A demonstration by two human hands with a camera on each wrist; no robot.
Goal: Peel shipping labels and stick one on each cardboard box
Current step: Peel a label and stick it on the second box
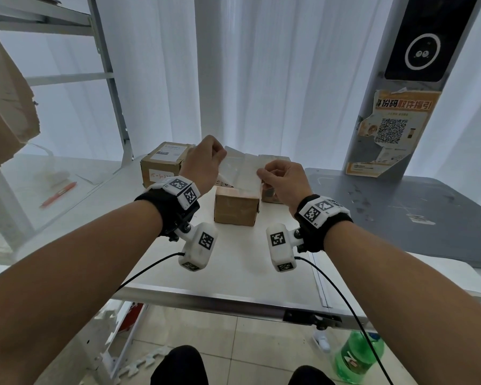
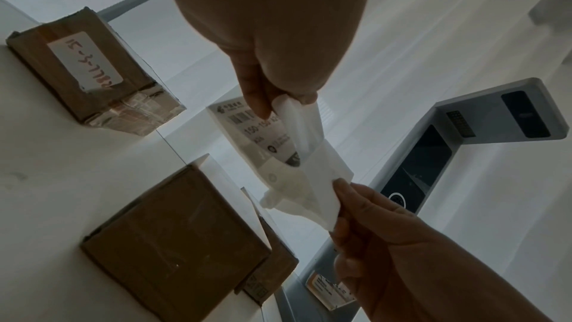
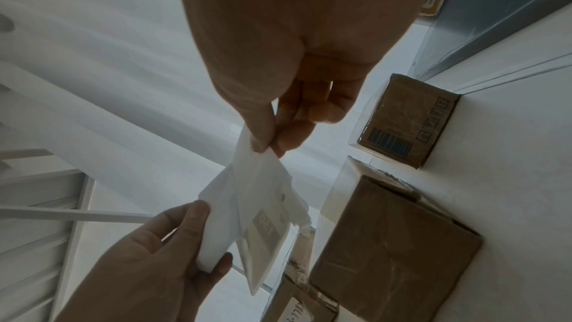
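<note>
Left hand [image 1: 203, 159] and right hand [image 1: 283, 179] pinching label sheet [image 1: 240, 166], above cardboard boxes [image 1: 236, 207]

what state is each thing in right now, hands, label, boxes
left hand: pinches the label sheet's far corner
right hand: pinches its near edge
white shipping label sheet: held in the air, partly peeled
plain brown cardboard box: closed, top unlabelled
taped brown box at back left: closed, already labelled

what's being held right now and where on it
Both hands pinch one shipping label sheet: left hand its far end, right hand its near corner, peeling.
</note>
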